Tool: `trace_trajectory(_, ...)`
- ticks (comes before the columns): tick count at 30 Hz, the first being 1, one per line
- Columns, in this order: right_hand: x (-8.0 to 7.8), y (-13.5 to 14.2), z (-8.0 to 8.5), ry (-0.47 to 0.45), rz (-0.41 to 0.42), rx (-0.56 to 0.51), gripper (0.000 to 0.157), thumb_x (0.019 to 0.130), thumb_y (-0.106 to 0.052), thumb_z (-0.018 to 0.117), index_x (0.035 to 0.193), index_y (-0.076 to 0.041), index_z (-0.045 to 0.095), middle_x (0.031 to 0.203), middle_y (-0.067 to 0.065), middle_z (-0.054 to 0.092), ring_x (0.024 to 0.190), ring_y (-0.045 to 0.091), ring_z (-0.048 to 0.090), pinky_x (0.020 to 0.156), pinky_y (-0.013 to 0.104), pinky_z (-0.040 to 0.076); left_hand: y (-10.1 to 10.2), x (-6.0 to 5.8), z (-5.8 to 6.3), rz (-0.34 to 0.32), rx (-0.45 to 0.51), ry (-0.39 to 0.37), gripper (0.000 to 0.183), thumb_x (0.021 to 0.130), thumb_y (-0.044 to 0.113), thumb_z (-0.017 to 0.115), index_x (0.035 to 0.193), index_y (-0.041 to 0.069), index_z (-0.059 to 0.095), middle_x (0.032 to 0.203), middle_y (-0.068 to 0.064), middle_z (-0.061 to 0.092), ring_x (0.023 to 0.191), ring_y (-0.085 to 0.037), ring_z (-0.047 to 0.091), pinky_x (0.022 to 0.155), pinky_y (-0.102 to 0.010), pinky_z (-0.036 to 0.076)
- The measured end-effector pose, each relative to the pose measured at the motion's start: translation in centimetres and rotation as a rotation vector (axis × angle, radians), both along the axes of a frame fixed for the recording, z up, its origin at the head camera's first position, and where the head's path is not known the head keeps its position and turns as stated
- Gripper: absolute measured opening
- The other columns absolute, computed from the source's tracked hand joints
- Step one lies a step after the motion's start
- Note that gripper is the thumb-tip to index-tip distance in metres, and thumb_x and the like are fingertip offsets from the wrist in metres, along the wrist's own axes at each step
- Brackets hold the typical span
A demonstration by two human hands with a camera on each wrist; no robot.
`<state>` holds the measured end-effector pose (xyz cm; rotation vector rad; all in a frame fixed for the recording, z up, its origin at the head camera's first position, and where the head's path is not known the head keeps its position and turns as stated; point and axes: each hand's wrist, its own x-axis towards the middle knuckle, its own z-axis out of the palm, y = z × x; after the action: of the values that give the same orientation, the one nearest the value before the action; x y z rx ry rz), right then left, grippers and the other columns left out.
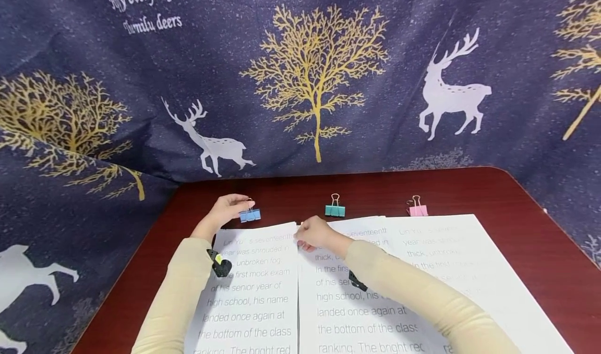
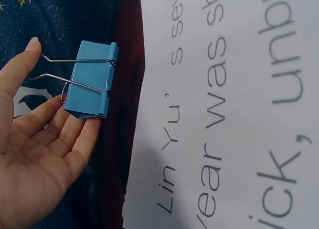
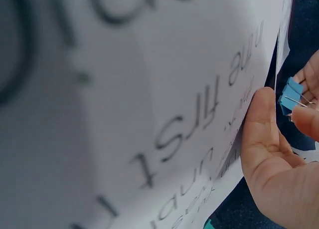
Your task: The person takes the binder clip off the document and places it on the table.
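My left hand (image 1: 228, 208) holds a blue binder clip (image 1: 250, 216) above the far table edge, just past the left stack of printed paper (image 1: 253, 286). In the left wrist view, the thumb is at the wire handles (image 2: 75, 60) and the fingers lie behind the blue body (image 2: 89, 79). The clip is not on the paper. My right hand (image 1: 313, 234), fingers curled, pinches paper at the upper corner where the left stack meets the middle printed sheets (image 1: 347, 302). Which sheet it grips is partly hidden by the hand.
A teal binder clip (image 1: 335, 210) and a pink binder clip (image 1: 418, 209) stand along the far side of the dark red table (image 1: 507, 223). More printed sheets (image 1: 488, 270) lie on the right. A dark blue cloth (image 1: 357, 140) with deer and trees hangs behind.
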<state>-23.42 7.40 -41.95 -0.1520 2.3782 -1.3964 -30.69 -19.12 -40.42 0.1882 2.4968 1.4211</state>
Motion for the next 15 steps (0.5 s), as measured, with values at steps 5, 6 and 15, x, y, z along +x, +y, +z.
trace_trajectory(5, 0.4, 0.2, -0.1, -0.003, 0.004, -0.011, 0.015, 0.090, -0.010, 0.062, 0.091, 0.004, 0.068, 0.072, 0.010, 0.068, 0.060, 0.014, 0.064, 0.058, 0.027, 0.056, -0.6, 0.1, -0.7, -0.005, -0.010, -0.010, 0.060, 0.094, 0.031, 0.059, 0.137, -0.007, 0.042, 0.134, -0.027, 0.051, 0.123, -0.038, 0.050, 0.101, -0.048, 0.043)
trace_trajectory(6, 0.4, 0.2, 0.0, -0.002, 0.002, -0.015, 0.015, 0.090, -0.010, 0.062, 0.091, 0.004, 0.068, 0.072, 0.010, 0.068, 0.060, 0.014, 0.064, 0.058, 0.027, 0.056, -0.6, 0.2, -0.8, -0.006, -0.008, -0.011, 0.060, 0.094, 0.030, 0.059, 0.137, -0.008, 0.041, 0.134, -0.027, 0.050, 0.124, -0.038, 0.050, 0.101, -0.048, 0.043)
trace_trajectory(15, 1.0, 0.0, -0.1, 0.007, 0.029, -0.021, 0.015, 0.090, -0.010, 0.062, 0.088, 0.004, 0.068, 0.072, 0.011, 0.068, 0.058, 0.015, 0.063, 0.058, 0.029, 0.056, 0.0, 0.4, -1.6, 0.031, -0.013, -0.002, 0.064, 0.098, 0.031, 0.054, 0.141, -0.010, 0.032, 0.138, -0.031, 0.045, 0.127, -0.040, 0.046, 0.101, -0.050, 0.042)
